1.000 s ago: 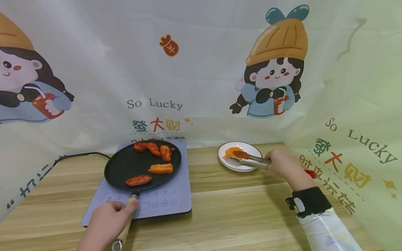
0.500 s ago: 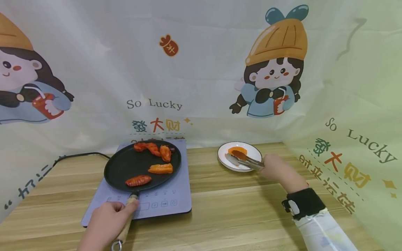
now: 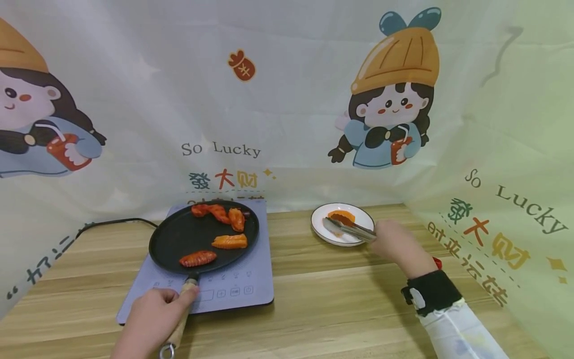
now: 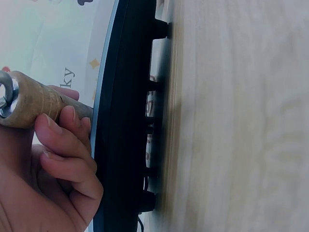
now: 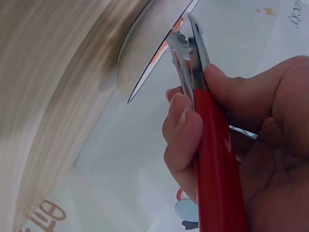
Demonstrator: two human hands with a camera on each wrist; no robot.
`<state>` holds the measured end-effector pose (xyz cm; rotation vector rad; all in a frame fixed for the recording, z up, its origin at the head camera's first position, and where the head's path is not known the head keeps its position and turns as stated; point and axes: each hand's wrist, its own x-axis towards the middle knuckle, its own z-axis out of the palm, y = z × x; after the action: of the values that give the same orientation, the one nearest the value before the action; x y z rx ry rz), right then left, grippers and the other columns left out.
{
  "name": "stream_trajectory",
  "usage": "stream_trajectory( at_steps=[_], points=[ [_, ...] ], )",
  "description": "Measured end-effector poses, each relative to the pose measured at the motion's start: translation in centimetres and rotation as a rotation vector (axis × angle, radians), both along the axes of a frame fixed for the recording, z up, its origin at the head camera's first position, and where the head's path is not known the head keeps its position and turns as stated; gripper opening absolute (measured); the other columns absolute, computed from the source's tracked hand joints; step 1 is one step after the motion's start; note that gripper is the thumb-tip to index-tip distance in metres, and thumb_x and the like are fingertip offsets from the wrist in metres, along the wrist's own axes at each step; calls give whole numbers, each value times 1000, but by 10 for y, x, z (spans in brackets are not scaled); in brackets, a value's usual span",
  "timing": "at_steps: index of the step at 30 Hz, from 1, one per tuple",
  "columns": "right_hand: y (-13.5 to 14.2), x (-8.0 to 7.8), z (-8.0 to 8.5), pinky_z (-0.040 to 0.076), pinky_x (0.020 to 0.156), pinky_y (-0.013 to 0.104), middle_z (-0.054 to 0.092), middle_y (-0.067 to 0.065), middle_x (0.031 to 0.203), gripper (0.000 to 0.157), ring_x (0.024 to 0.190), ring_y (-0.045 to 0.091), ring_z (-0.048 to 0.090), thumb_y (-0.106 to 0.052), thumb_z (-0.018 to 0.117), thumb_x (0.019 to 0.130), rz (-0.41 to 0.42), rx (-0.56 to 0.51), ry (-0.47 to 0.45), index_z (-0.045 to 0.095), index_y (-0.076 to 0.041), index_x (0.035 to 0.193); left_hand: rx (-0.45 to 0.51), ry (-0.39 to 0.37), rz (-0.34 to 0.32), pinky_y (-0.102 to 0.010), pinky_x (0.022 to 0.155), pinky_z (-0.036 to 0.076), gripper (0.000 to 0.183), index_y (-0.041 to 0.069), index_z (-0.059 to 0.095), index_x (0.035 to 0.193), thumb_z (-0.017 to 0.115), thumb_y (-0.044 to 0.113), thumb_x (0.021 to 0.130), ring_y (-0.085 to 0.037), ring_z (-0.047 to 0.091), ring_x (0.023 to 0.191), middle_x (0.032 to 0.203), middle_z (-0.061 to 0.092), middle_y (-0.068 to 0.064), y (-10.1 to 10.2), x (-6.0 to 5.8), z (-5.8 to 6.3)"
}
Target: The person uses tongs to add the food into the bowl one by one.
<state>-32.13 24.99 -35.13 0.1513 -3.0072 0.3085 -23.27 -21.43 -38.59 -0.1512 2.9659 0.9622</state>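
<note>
In the head view my left hand (image 3: 154, 316) grips the wooden handle (image 3: 178, 329) of a black frying pan (image 3: 177, 239); the left wrist view shows fingers curled around that handle (image 4: 36, 99). The pan holds several reddish-orange chicken wing pieces (image 3: 197, 258). On the right, my right hand (image 3: 396, 247) grips metal tongs (image 3: 360, 232) with a red handle (image 5: 217, 159), thumb on one side and fingers on the other. The tong tips are over a white, dark-rimmed plate (image 3: 317, 230), right at an orange wing piece (image 3: 343, 214), partly covered by them.
The pan sits on a greyish induction cooker (image 3: 255, 269) with a touch panel, its black cable (image 3: 116, 220) running left. Wooden tabletop (image 3: 314, 309) lies under everything. A printed cloth (image 3: 291, 99) hangs close behind and along the right side.
My right hand has shifted left, bringing the tongs further over the plate. Their tips have come nearer each other at the orange piece. My left hand and the pan have stayed put.
</note>
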Motion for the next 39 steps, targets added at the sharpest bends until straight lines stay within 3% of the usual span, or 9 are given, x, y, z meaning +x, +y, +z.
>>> stream_trajectory(
  at_steps=[8,16,25,34,39],
  points=[
    [4,-2,0,36,45,29,50,5,62,9,51,19,45,-10,65,71,-46,-66,-25,58,-5,66,1,-5,3,-29,55,33,58,13,50,60,51,63,89,-18,45,60,58,45,-1,1,-1,0],
    [6,-2,2,36,48,30,52,6,64,13,54,20,46,-8,59,81,-47,-65,-33,62,-7,68,8,2,-5,-29,54,33,60,13,49,59,50,65,89,-17,45,59,56,44,0,1,-1,0],
    [7,0,6,37,49,32,52,7,64,16,56,21,47,-9,57,83,-52,-62,-30,62,-6,68,0,1,-6,-30,55,33,60,13,53,61,50,66,89,-17,45,61,59,46,-1,0,-1,-1],
    [4,9,19,36,50,33,53,7,65,17,55,21,46,-9,55,85,-53,-61,24,63,-6,70,-14,3,-7,-29,54,32,60,13,49,59,50,65,89,-17,43,58,55,42,1,2,-2,1],
    [-12,16,31,34,51,33,50,5,63,19,56,22,46,-10,57,87,-46,-50,82,62,-8,70,-10,-7,-9,-29,53,31,61,13,47,58,50,65,89,-17,42,56,53,38,2,0,-1,0]
  ],
)
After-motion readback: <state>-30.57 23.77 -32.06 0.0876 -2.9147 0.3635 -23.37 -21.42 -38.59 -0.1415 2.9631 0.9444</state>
